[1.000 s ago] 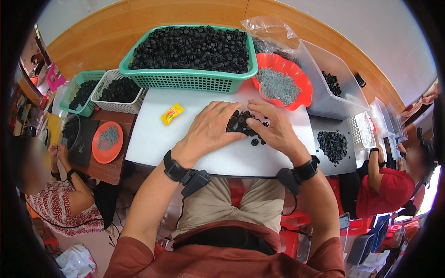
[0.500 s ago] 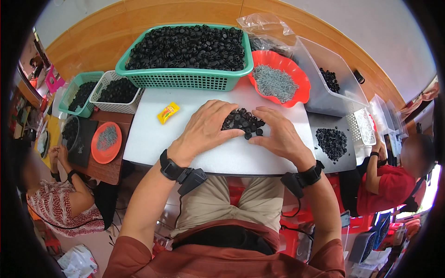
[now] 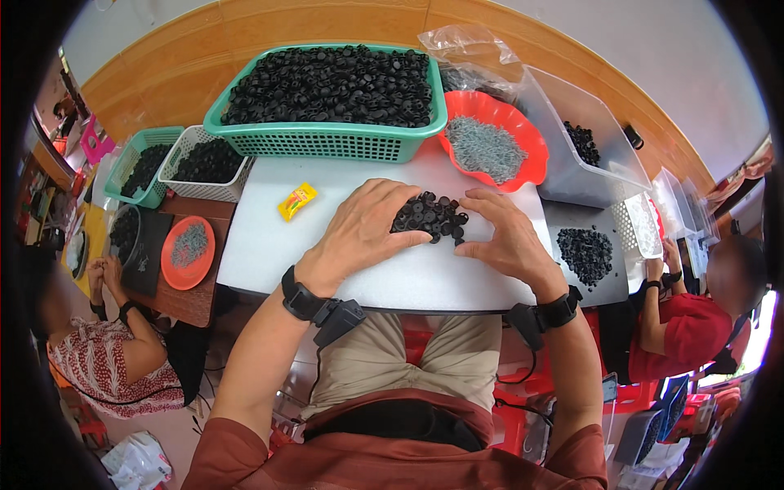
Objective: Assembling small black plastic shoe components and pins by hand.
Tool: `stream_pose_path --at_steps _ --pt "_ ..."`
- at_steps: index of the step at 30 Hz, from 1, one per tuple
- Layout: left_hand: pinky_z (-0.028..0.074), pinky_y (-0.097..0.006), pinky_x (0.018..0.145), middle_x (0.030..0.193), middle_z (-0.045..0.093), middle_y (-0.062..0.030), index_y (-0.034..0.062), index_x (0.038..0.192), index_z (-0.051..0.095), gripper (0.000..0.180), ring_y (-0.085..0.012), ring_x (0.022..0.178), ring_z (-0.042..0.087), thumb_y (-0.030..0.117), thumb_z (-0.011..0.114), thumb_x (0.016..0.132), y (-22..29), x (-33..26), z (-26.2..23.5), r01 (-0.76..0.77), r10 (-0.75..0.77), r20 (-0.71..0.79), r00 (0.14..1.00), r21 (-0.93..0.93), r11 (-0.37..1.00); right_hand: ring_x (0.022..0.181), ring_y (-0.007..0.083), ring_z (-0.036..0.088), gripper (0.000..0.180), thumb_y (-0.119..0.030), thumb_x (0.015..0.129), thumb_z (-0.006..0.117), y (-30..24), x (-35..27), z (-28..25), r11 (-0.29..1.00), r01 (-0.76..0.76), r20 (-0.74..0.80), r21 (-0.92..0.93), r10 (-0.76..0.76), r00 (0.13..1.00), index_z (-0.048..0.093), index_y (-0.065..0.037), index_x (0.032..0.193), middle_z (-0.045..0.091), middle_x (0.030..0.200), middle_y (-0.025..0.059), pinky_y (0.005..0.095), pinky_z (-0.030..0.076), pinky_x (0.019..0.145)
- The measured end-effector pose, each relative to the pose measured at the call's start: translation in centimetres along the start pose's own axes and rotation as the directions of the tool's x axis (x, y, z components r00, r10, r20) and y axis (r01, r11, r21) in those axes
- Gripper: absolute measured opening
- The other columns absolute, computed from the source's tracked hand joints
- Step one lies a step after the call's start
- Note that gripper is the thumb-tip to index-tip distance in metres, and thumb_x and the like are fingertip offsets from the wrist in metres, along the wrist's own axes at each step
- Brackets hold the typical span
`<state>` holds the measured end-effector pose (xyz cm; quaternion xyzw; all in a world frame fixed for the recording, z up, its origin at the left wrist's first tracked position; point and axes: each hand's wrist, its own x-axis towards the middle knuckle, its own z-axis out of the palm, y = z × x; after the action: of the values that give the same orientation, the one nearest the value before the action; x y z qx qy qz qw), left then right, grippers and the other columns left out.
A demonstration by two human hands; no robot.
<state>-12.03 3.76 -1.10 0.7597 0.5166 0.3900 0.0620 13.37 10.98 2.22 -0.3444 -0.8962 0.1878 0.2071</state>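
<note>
Held left hand and right hand apart, curved around black parts between near and far edges of tabletop. Likely was gathering; probably needed gentle inward sweep next.

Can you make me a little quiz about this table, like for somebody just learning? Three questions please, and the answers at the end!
1. True or false: the small black pile lies between the left hand and the right hand.
2. What fills the big green basket?
A) yellow packets
B) black parts
C) grey pins
3. Fill the gap: the wavy-edged bowl behind the right hand is ____ in colour.

Key: 1. True; 2. B; 3. red
</note>
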Motion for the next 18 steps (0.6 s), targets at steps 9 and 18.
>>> stream_pose_path --at_steps 9,18 --pt "0.048 -0.044 0.101 0.123 0.066 -0.016 0.0018 0.127 0.063 0.061 -0.0361 0.117 0.059 0.03 0.085 0.078 0.1 0.1 0.0 -0.009 0.009 0.005 1.0 -0.009 1.0 0.121 0.0335 0.061 0.055 -0.022 0.074 0.087 0.8 0.6 1.2 1.0 0.014 -0.063 -0.023 -0.015 0.998 0.069 -0.005 0.123 0.069 0.128 0.0119 0.0422 0.048 0.104" --pt "0.049 -0.044 0.101 0.122 0.067 -0.0155 0.002 0.126 0.064 0.06 -0.0352 0.116 0.06 0.03 0.086 0.078 0.3 0.1 -0.1 -0.009 0.009 -0.005 1.0 -0.002 1.0 0.089 0.0307 0.071 0.036 -0.015 0.08 0.086 1.5 0.1 0.4 0.999 0.011 -0.287 0.041 0.001 0.958 0.072 -0.002 0.11 0.072 0.119 0.011 0.0381 0.057 0.081"
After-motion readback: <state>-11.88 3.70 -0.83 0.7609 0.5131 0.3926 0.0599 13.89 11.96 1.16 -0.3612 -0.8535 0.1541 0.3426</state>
